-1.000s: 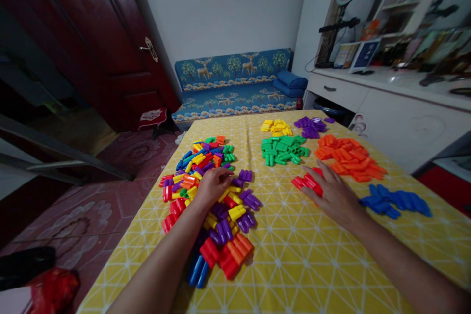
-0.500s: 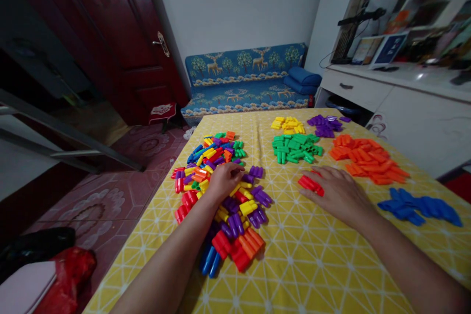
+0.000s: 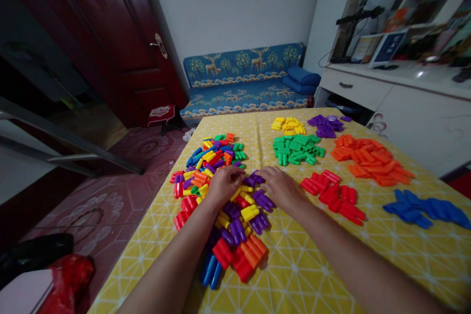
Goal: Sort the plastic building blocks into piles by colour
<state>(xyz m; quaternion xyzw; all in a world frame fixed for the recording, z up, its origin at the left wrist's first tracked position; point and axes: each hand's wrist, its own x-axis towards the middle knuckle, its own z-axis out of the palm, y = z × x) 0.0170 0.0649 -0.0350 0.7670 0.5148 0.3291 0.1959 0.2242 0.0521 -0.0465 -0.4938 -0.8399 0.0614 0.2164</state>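
A mixed pile of plastic building blocks (image 3: 206,162), joined-tube shapes in several colours, lies on the left side of the table. Over its middle is my left hand (image 3: 224,185), fingers curled and pressed together; whatever they hold, if anything, is hidden. My right hand (image 3: 282,189) is at the pile's right edge, fingers bent and loosely apart, close beside a purple block (image 3: 253,178). More purple blocks (image 3: 263,200) lie under and beside its fingertips. Red blocks (image 3: 333,194) form a loose group right of my right hand.
Sorted groups stand on the right: green blocks (image 3: 297,148), yellow blocks (image 3: 288,125), purple pieces (image 3: 326,125), orange blocks (image 3: 371,158) and blue blocks (image 3: 427,208). A yellow patterned cloth (image 3: 294,265) covers the table. Beyond are a blue sofa (image 3: 243,88) and a white cabinet (image 3: 415,103).
My right hand has left the red blocks, uncovering them, and moved left to the mixed pile's edge near my left hand. My left hand has stayed nearly in place.
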